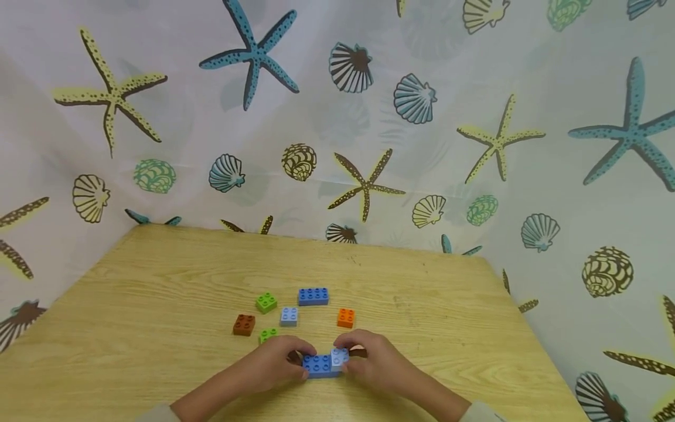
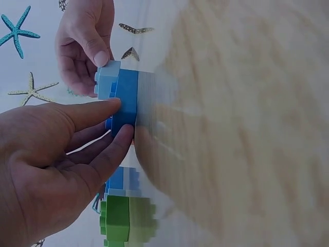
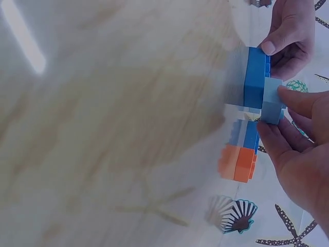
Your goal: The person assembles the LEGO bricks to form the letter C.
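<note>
Brick (image 1: 316, 367), blue and long, lies on the table (image 1: 422, 299), long axis running hand to hand. Left hand (image 1: 275, 363) pinches its left end; right hand (image 1: 377, 362), nearer the pale-blue brick (image 1: 338, 359), pinches that atop its right end, seating unconfirmed.

High, downward head view, low close wrist views, the held blue brick (image 2: 128, 98) in both

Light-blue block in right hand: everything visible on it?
The light-blue block looks like plastic, squarish, with round studs facing up. It sits upright on the right end of a longer, darker blue block, slightly overhanging that end; whether it is fully pressed down I can't tell. The right hand pinches it.
</note>
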Motion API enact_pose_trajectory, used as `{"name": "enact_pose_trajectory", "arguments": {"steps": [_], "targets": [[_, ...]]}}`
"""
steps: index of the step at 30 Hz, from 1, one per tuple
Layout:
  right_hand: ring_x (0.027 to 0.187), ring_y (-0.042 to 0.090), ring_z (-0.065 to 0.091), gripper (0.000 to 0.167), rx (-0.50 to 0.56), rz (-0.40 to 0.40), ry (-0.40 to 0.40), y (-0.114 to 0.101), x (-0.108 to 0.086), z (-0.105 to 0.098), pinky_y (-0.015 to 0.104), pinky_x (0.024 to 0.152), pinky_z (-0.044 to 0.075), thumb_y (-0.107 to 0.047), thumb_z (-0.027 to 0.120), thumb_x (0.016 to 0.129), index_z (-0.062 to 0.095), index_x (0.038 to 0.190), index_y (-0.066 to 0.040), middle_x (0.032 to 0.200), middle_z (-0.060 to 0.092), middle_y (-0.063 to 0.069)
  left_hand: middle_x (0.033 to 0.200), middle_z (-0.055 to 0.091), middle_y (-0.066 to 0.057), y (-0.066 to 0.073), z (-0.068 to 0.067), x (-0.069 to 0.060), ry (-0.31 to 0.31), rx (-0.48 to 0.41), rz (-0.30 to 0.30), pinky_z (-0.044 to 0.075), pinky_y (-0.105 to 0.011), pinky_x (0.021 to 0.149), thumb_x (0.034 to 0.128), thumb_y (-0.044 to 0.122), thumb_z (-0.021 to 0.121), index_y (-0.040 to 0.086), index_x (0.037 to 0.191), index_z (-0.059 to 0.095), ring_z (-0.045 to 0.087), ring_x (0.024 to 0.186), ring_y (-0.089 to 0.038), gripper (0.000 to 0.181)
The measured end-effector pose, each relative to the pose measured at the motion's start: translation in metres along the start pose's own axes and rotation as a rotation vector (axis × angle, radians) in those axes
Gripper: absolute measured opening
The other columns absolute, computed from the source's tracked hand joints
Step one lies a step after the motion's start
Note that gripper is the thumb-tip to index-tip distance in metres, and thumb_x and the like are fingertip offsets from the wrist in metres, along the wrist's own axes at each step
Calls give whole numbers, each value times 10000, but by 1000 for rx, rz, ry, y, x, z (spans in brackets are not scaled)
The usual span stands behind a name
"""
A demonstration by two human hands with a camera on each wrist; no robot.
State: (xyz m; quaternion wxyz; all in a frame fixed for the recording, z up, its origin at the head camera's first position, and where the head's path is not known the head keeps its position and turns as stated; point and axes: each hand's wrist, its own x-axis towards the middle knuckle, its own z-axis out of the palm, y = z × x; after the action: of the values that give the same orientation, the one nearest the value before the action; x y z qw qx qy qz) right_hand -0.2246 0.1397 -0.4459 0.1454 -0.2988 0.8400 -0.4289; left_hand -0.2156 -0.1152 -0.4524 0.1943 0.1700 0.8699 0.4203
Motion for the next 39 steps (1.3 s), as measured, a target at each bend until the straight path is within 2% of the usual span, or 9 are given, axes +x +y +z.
{"name": "enact_pose_trajectory", "arguments": {"steps": [4, 7, 12, 18, 23, 25, 28, 34, 39], "targets": [[1161, 160, 617, 357, -57, 13, 3, -2, 2, 0, 303, 1012, 512, -83, 716, 936, 671, 1289, -58, 1210, 657, 6, 1088, 700, -5, 1, 0, 0, -3, 0, -7, 543, -430, 874, 872, 88, 779, 77, 1195, 717, 635, 960, -159, 328], [1140, 124, 608, 305, -126, 4, 9, -2, 2, -1, 297, 1002, 503, -136, 731, 933, 715, 1235, -95, 1206, 663, -26, 1108, 697, -7, 0, -2, -1, -6, -11, 5, 544, -433, 878, 879, 112, 779, 75, 1211, 708, 639, 977, -163, 342], [1114, 112, 607, 289, -138, -4, 18, -2, 4, -1, 306, 976, 513, -138, 742, 924, 732, 1211, -104, 1182, 662, -45, 1194, 686, -28, -7, -10, -9, 22, -33, 43, 550, -421, 877, 914, 170, 751, 89, 1248, 689, 638, 1009, -169, 350], [1083, 91, 602, 295, -143, 0, 10, -3, 5, -2, 306, 963, 520, -144, 751, 916, 734, 1208, -100, 1177, 664, -45, 1224, 676, -72, -16, -33, -21, 102, -58, 49, 553, -373, 828, 932, 194, 731, 80, 1263, 684, 613, 970, -168, 354], [1053, 81, 602, 290, -149, -4, 11, -4, 1, -3, 293, 936, 528, -135, 758, 907, 738, 1193, -92, 1163, 674, -29, 1206, 674, -78, -22, -52, -29, 200, -7, 55, 540, -348, 802, 935, 183, 725, 66, 1291, 668, 600, 938, -166, 379], [1052, 80, 602, 290, -149, 0, 13, -4, 0, -3, 293, 940, 526, -133, 759, 905, 739, 1191, -90, 1162, 677, -28, 1168, 667, -56, -25, -59, -31, 238, 24, 36, 527, -323, 774, 940, 186, 720, 74, 1303, 661, 592, 934, -160, 384], [1070, 92, 605, 291, -146, 6, 15, -4, -1, -3, 299, 956, 521, -137, 760, 904, 741, 1191, -93, 1172, 679, -28, 1180, 651, -96, -34, -71, -31, 267, 52, 41, 534, -335, 770, 950, 181, 707, 53, 1311, 648, 604, 963, -178, 387], [1090, 99, 606, 293, -140, 11, 13, -5, 1, -2, 293, 967, 515, -142, 762, 903, 744, 1194, -112, 1187, 676, -31, 1352, 589, -183, -55, -90, -31, 270, 38, 43, 540, -419, 862, 965, 220, 691, 41, 1356, 616, 606, 1106, -278, 436], [1088, 96, 606, 295, -136, 8, 10, -7, 3, -2, 283, 967, 512, -134, 760, 903, 742, 1196, -104, 1187, 675, -29, 1357, 575, -220, -68, -96, -28, 257, 51, 59, 541, -470, 901, 935, 192, 728, 9, 1342, 614, 597, 1153, -348, 461]]}}
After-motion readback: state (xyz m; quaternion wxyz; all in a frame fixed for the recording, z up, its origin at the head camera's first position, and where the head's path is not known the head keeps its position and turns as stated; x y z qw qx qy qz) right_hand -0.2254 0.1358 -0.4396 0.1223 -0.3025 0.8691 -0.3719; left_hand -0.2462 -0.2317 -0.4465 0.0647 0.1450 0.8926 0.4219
